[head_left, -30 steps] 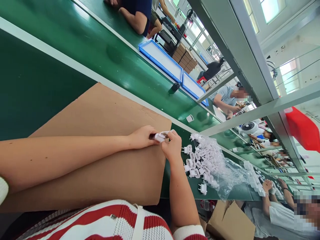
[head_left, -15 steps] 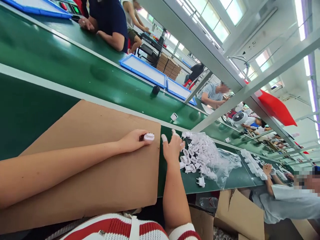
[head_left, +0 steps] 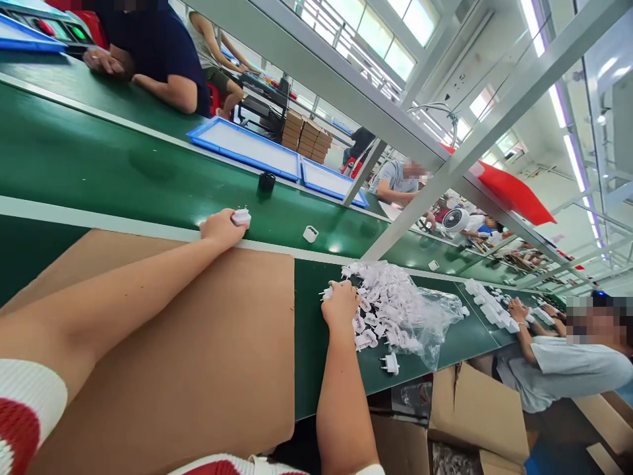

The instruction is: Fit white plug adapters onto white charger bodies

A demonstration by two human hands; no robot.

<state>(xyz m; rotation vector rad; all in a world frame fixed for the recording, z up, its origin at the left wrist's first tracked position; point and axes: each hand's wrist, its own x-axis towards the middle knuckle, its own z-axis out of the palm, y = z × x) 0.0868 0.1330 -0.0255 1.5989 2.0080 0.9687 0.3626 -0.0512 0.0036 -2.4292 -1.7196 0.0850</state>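
Observation:
My left hand (head_left: 217, 229) is closed round a white plug adapter (head_left: 242, 218), its metal pins pointing up. It is over the near edge of the green belt (head_left: 163, 178), past the cardboard sheet (head_left: 208, 343). At the left side of a heap of white plug parts (head_left: 390, 303), my right hand (head_left: 340, 302) has its fingers curled on a white plug (head_left: 327, 293). Pins stick out to the left of those fingers, which hide part of that plug. A single white plug (head_left: 390, 364) lies on the table in front of the heap.
Clear plastic film (head_left: 435, 316) partly covers the heap. On the belt stand a white plug housing (head_left: 310, 233) and a black round piece (head_left: 267, 182). Blue-rimmed trays (head_left: 247, 146) line the far side. Open cartons (head_left: 475, 409) are below right. A co-worker (head_left: 558, 363) sits at right.
My left hand has carried its plug adapter forward from above the cardboard to the belt's edge. My right hand, open before, has closed on a plug beside the heap. The view has shifted.

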